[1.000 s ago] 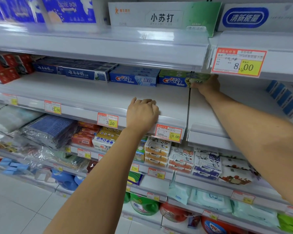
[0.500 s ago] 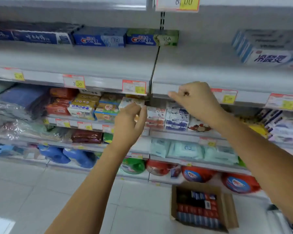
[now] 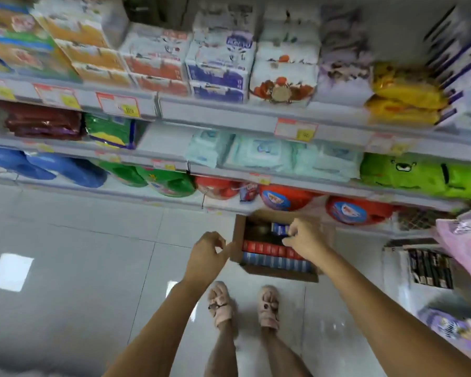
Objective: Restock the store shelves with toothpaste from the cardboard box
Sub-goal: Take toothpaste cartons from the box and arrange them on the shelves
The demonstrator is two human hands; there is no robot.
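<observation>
Head view, looking steeply down at a pale tiled floor (image 3: 65, 240) in front of store shelving; the picture is motion-blurred.

Cardboard box (image 3: 237, 240): sits open on the floor at lower centre of the frame, just in front of the bottom shelf (image 3: 147, 195). Inside it, toothpaste cartons (image 3: 275, 261) lie in rows: blue nearest the bottom of the frame, red above them, a few blue ones at the far end, with a dark gap at the box's upper left.

Right hand (image 3: 305, 239): arm extended from the lower right corner up toward frame centre, hand over the box interior, back of hand to the camera. Fingers are curled downward with the tips at the far blue cartons. Whether they have closed on a carton cannot be told; blur hides the contact.

Left hand (image 3: 208, 254): arm extended from bottom centre, hand just left of the box's left wall, possibly touching the flap. Fingers loosely bent, thumb and forefinger apart, nothing held.

Both feet in pink sandals (image 3: 242, 306) stand below the box, between the forearms.

Shelves across the upper frame carry tissue packs, wipes and detergent bottles
</observation>
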